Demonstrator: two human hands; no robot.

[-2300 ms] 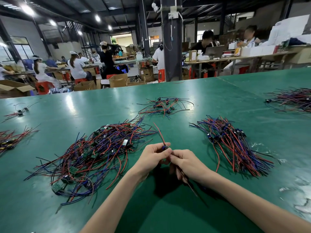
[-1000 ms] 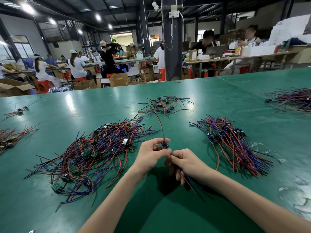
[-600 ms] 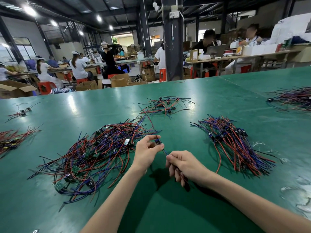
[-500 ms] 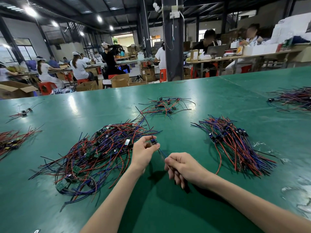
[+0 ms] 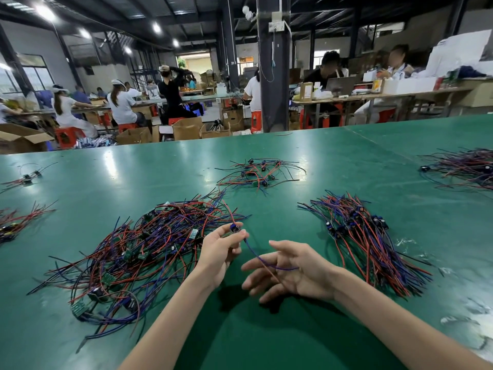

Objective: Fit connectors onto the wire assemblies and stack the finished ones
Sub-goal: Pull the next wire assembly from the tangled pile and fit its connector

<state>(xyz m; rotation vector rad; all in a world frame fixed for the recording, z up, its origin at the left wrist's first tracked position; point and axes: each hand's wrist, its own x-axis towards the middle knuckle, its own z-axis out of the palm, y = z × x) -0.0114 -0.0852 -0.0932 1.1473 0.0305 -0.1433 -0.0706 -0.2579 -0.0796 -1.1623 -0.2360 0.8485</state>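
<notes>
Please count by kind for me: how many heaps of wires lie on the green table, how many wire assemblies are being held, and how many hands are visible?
6 wire heaps: near left heap, near right heap, middle heap, far right heap, left edge heap, far left heap
1 held wire assembly
2 hands: left hand pinching it, right hand open
Total: 9
</notes>
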